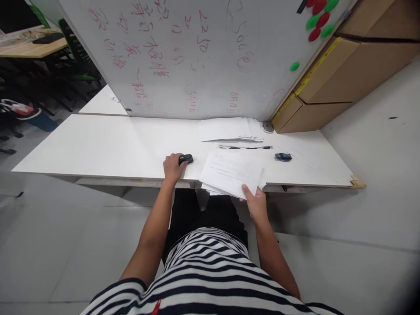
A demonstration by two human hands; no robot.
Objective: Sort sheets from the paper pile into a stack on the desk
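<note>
My left hand (172, 167) rests on the white table (98, 144) near its front edge, fingers curled round a small black object (186, 159), perhaps a stapler. My right hand (255, 202) pinches the near corner of a stack of white printed sheets (231, 173), thumb on top; the stack overhangs the table's front edge. A black pen (246, 147) lies just beyond the stack. Another pile of white papers (229, 129) sits further back against the whiteboard.
A whiteboard (197, 52) with red writing and red and green magnets (320, 19) stands at the table's back. A small dark clip-like object (283, 156) lies at the right. Cardboard boxes (344, 74) stand at the right rear. Desks and chairs are at the far left.
</note>
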